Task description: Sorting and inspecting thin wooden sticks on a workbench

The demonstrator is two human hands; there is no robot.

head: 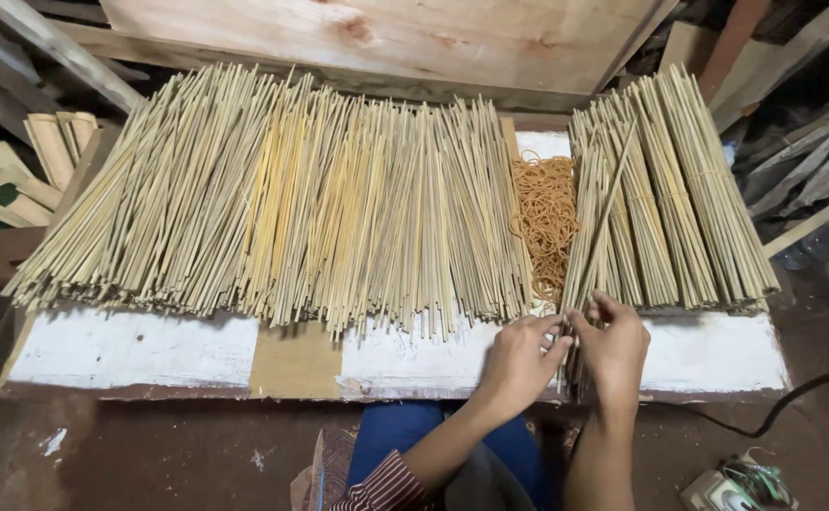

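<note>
I see my left hand [518,364] and right hand [615,348] both clenched around a small bundle of bamboo sticks [592,251] beside the rubber bands [545,218].

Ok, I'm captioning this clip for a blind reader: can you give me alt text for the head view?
Two hands, left and right, meet around a thin bunch of sticks at the front of a white bench. A wide loose stick pile covers the bench's left, tied bundles lie on the right, and orange rubber bands sit heaped between them.
</note>
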